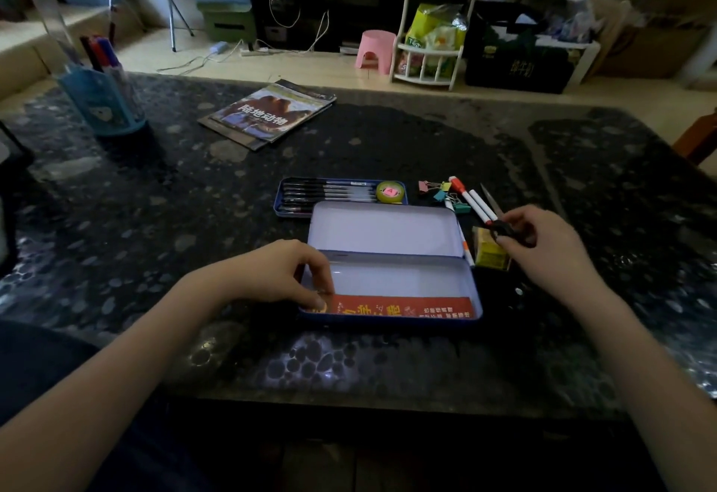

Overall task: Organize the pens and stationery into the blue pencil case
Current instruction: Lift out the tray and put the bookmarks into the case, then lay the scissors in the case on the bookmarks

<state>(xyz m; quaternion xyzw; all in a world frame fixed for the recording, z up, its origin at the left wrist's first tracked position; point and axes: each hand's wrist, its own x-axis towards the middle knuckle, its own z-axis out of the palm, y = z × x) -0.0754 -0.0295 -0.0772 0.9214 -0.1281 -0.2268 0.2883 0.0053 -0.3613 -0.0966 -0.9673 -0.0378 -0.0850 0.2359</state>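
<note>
An open blue metal pencil case (392, 259) is lying at the centre of the dark speckled stone table (155, 220), its pale lid folded back toward 12 o'clock. A red printed card (403, 307) is sitting along the near wall of its lower half. The left hand (283, 278) is resting at the case's 9 o'clock end, fingers curled, with the fingertips pressing down on the card's left end. The right hand (543, 243), at 3 o'clock of the case, is pinching the dark handles of a pair of small scissors (494, 216), whose blades are pointing away toward 11 o'clock. A yellow box (490, 253) is lying just beside the case under that hand. At 12 o'clock, a blue inner tray (341, 196) is holding a row of black pens (326, 193) and a roll of tape (390, 192). At 1 o'clock, coloured binder clips (442, 191) and white markers (471, 200) are lying together. A magazine (267, 115) is lying at 11 o'clock, and a blue pen cup (103, 103) is standing at 10 o'clock.
</note>
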